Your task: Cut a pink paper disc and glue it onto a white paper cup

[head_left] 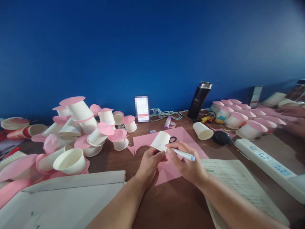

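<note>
A plain white paper cup is gripped near its lower edge by my left hand, tilted over a sheet of pink paper. In my right hand is a white marker with a bluish end, its tip against or very close to the cup's side. Whether it has left a mark, I cannot tell. The pink paper has a curved piece cut out at its left. Just behind the cup show the dark loops of what look like scissors, mostly hidden.
Paper cups with pink discs crowd the left; more stand in rows at the right. A loose cup, black flask, purple glue stick, power strip, open notebook and another person's hand surround my hands.
</note>
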Demonstrator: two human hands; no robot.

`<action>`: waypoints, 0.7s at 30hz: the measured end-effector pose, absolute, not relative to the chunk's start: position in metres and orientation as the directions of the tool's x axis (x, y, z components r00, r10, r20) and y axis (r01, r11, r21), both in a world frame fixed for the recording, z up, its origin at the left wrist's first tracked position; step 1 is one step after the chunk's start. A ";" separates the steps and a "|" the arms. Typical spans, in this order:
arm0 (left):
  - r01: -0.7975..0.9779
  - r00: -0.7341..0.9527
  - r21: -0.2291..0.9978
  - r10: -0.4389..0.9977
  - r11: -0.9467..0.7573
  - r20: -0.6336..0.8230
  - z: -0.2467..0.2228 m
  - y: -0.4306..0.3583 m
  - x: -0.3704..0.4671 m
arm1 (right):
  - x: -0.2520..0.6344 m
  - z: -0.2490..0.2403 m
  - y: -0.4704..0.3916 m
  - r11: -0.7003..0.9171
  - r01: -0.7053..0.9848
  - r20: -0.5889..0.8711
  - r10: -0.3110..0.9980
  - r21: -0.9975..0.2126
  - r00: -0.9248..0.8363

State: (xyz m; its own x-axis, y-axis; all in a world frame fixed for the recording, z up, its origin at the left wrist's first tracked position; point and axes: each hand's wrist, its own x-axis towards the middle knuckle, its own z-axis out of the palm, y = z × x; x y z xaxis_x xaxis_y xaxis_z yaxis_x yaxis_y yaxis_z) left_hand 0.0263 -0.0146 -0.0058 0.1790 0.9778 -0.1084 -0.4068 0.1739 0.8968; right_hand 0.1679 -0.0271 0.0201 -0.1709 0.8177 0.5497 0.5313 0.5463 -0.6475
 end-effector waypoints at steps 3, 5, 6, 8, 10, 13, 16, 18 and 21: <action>-0.422 0.166 0.889 0.979 0.178 -0.117 -0.004 -0.016 0.028 | 0.168 0.020 -0.026 0.548 0.527 0.536 0.822 -0.650 -0.194; -0.429 0.155 0.885 0.980 0.180 -0.124 -0.003 -0.016 0.029 | 0.169 0.020 -0.026 0.542 0.535 0.547 0.820 -0.648 -0.169; -0.426 0.151 0.886 0.980 0.182 -0.129 -0.003 -0.016 0.029 | 0.169 0.019 -0.026 0.537 0.539 0.554 0.819 -0.649 -0.148; -0.419 0.142 0.890 0.981 0.182 -0.134 -0.003 -0.017 0.029 | 0.169 0.019 -0.025 0.533 0.534 0.554 0.821 -0.656 -0.139; -0.413 0.143 0.894 0.982 0.174 -0.125 -0.002 -0.017 0.029 | 0.169 0.018 -0.026 0.540 0.516 0.532 0.828 -0.665 -0.180; -0.400 0.132 0.904 0.985 0.154 -0.110 0.000 -0.018 0.029 | 0.168 0.019 -0.026 0.528 0.518 0.526 0.834 -0.673 -0.168; -0.367 0.110 0.919 0.988 0.143 -0.109 0.003 -0.019 0.029 | 0.167 0.020 -0.027 0.521 0.520 0.520 0.838 -0.677 -0.164; -0.345 0.104 0.930 0.989 0.131 -0.101 0.005 -0.020 0.029 | 0.167 0.020 -0.028 0.532 0.511 0.508 0.837 -0.675 -0.201; -0.322 0.087 0.939 0.991 0.124 -0.102 0.006 -0.020 0.029 | 0.167 0.021 -0.028 0.529 0.524 0.522 0.834 -0.667 -0.177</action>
State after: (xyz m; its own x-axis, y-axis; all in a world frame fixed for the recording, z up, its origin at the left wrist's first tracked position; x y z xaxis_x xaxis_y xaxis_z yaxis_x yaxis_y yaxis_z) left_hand 0.0287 -0.0197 0.0063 0.0865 0.9911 -0.1017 -0.3215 0.1244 0.9387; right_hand 0.1667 -0.0284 0.0205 -0.1774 0.8342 0.5221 0.5240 0.5291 -0.6674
